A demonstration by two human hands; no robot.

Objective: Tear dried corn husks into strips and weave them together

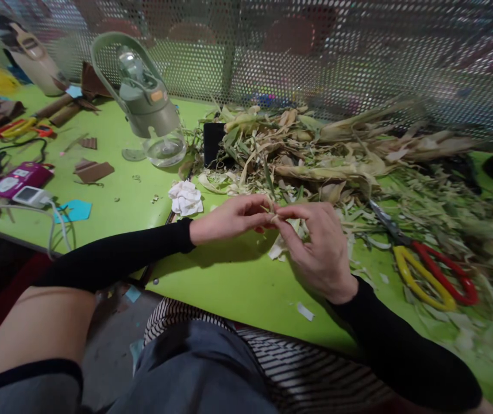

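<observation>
My left hand [233, 221] and my right hand [318, 247] meet over the green table [224, 290], fingertips close together. Between them they pinch a thin strip of corn husk [269, 179], one greenish end of which sticks up above the fingers. The part inside the fingertips is mostly hidden. Just beyond the hands lies a large heap of dried corn husks [298, 172]. Scissors [397, 234] with one yellow and one red handle rest to the right of my right hand, blades on husk scraps. A crumpled white tissue [185, 198] sits behind my left wrist.
A water bottle [151, 109] and a dark phone-like slab [214, 144] stand beyond the tissue. To the left are a purple pack [20, 178], a white charger [31, 196] with its cable, and brown scraps [93, 171]. A perforated metal screen [246, 52] borders the far edge.
</observation>
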